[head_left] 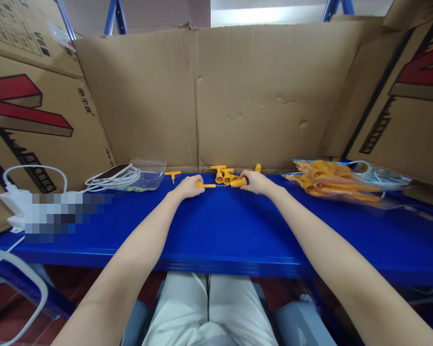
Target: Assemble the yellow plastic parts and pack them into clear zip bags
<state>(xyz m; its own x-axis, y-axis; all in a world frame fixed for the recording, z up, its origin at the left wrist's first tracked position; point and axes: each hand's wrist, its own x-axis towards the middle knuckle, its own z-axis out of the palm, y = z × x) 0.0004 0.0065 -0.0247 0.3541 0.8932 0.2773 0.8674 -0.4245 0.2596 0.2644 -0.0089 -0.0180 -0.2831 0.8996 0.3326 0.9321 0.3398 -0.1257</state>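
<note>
My left hand [190, 186] rests on the blue shelf [220, 226], fingers closed round the end of a thin orange threaded rod [208, 185]. My right hand [257, 182] is closed on a short orange cylinder piece [238, 182] just to the rod's right; the two parts point at each other with a small gap between. Behind them stands a cluster of orange plastic pieces [223, 174]. An orange T-shaped screw piece [172, 174] lies further left.
A clear bag of orange parts [328, 185] lies at the right with white cable beside it. At the left lie a phone with a coiled white cable [115, 177], an empty clear bag [149, 175] and a white charger [12, 202]. Cardboard walls [238, 96] enclose the shelf.
</note>
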